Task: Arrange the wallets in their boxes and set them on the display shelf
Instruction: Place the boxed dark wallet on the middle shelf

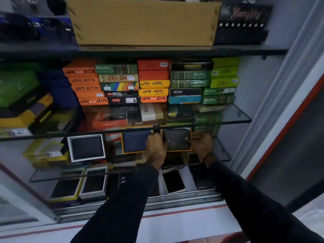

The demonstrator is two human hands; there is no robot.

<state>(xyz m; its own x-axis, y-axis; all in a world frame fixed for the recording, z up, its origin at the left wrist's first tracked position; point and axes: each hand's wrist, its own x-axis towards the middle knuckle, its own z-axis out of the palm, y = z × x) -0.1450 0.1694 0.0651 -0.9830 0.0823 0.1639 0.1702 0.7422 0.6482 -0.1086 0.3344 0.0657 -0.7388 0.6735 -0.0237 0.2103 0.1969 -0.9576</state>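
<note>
Both arms reach into a glass display cabinet. A yellow-edged box with a dark brown wallet (177,139) stands tilted on the lower glass shelf (222,151). My left hand (156,148) grips its left edge and my right hand (201,144) grips its right edge. Touching it on the left is a second yellow-edged box with a navy wallet (135,141). Further left stands a white-framed box with a black wallet (86,148).
The glass shelf above (235,118) carries stacks of closed wallet boxes (152,83) in orange, green, yellow and black. A cardboard carton (143,21) sits on the top shelf. Below lie several open boxes (94,181) and a white-cased one (173,180). A red-trimmed cabinet frame (280,130) runs down the right.
</note>
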